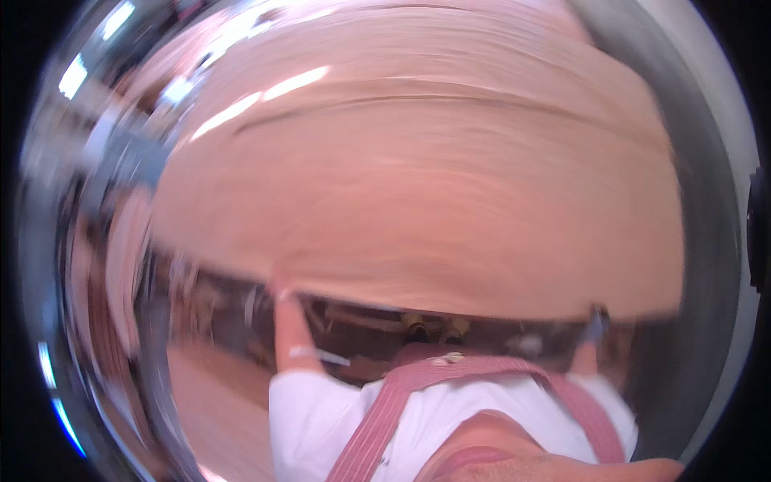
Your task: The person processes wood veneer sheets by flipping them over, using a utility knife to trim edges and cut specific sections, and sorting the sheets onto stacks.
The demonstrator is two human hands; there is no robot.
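A large light-brown wooden sheet [418, 193], probably plywood or veneer, stretches in front of me, with dark curved lines across its far part. At its near edge, toward the left, is my left hand [281, 287]; its fingers are smeared by motion and blend with the wood. My right hand [595, 321] is at the same edge near the right corner. It looks dark and bluish, perhaps gloved, and its fingers are too blurred to make out. Whether either hand grips the sheet or only touches it, I cannot tell.
Another wooden sheet or stack [221, 402] lies at the lower left. Blurred boards [120, 273] stand along the left side. A grey surface [711, 241] borders the right. Below the near edge, the dark floor [361, 328] shows scattered scraps and my shoes [416, 328].
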